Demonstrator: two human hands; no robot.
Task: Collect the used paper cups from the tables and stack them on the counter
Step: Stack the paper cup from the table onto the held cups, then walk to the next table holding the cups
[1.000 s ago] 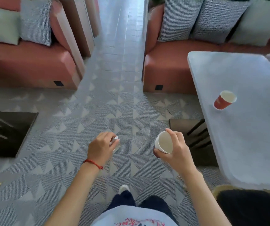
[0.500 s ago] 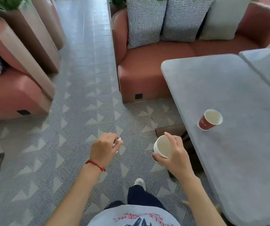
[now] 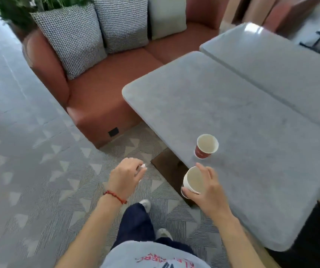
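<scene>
A red paper cup [image 3: 206, 147] with a white inside stands upright near the front left edge of the grey table [image 3: 252, 122]. My right hand [image 3: 208, 190] grips a second red paper cup [image 3: 193, 180], its mouth tilted up, at the table's edge just in front of the standing cup. My left hand [image 3: 125, 176] hovers over the carpet with its fingers curled around a small white thing [image 3: 142, 166], mostly hidden. A red cord bracelet circles that wrist.
A terracotta sofa [image 3: 101, 89] with checked cushions [image 3: 74, 37] stands behind the table's left end. A second grey tabletop [image 3: 281, 60] adjoins on the right. Patterned grey carpet [image 3: 39, 161] stretches to the left. The table's dark base [image 3: 169, 167] sits below its edge.
I have turned right and stepped closer to the table. The standing cup now lies much nearer my right hand. Both hands keep their grips.
</scene>
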